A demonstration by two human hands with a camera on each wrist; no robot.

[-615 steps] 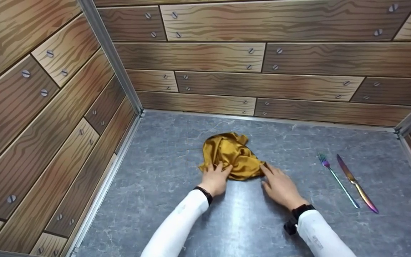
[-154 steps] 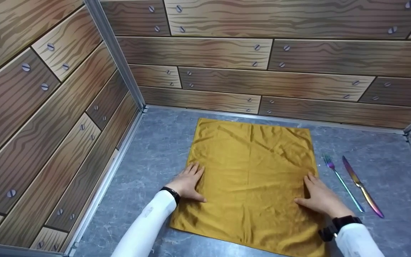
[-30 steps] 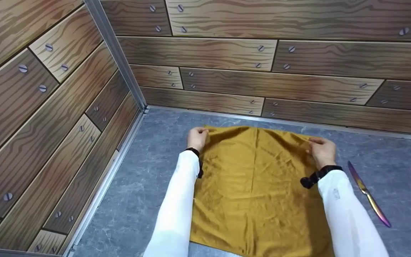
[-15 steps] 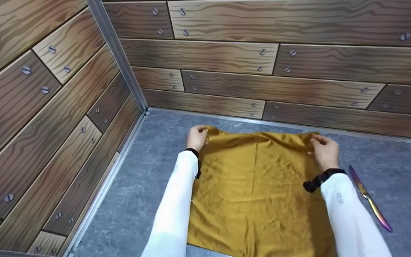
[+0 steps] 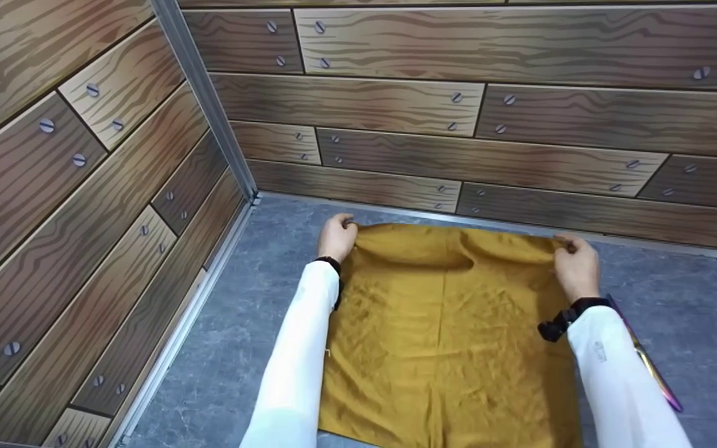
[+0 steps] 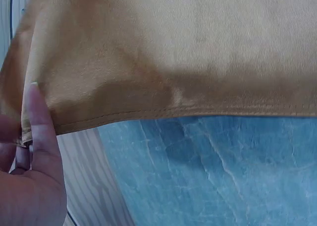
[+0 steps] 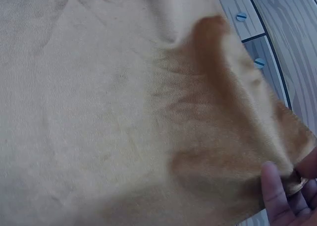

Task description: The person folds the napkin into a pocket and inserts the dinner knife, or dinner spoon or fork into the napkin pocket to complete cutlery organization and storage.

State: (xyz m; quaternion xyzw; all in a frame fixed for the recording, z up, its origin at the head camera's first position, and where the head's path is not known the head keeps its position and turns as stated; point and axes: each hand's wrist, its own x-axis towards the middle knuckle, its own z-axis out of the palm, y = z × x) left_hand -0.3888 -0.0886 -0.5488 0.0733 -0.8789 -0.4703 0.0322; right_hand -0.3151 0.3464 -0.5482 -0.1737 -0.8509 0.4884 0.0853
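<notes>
A mustard-gold satin cloth napkin point(image 5: 439, 323) lies spread over the grey surface, its far edge lifted and rolled into a loose fold. My left hand point(image 5: 338, 238) pinches the far left corner; in the left wrist view the fingers point(image 6: 42, 122) hold the stitched hem. The far right corner is pinched by my right hand point(image 5: 578, 267), and the right wrist view shows the cloth gathered at the fingers point(image 7: 275, 194). The near right part of the napkin runs out of the head view. Beyond my right sleeve lies an iridescent knife point(image 5: 649, 364), partly covered by that sleeve.
The grey marbled surface point(image 5: 240, 336) is bounded by a plank-patterned back wall point(image 5: 358, 99) and a left wall point(image 5: 84, 249), with metal strips along their bases. No fork shows now. A dark wristband point(image 5: 589, 305) sits on my right wrist.
Bunched at first, the napkin was later spread flat under both hands. Now both hands pinch its far corners and have drawn slightly apart, tightening the lifted edge. The fork has gone from sight.
</notes>
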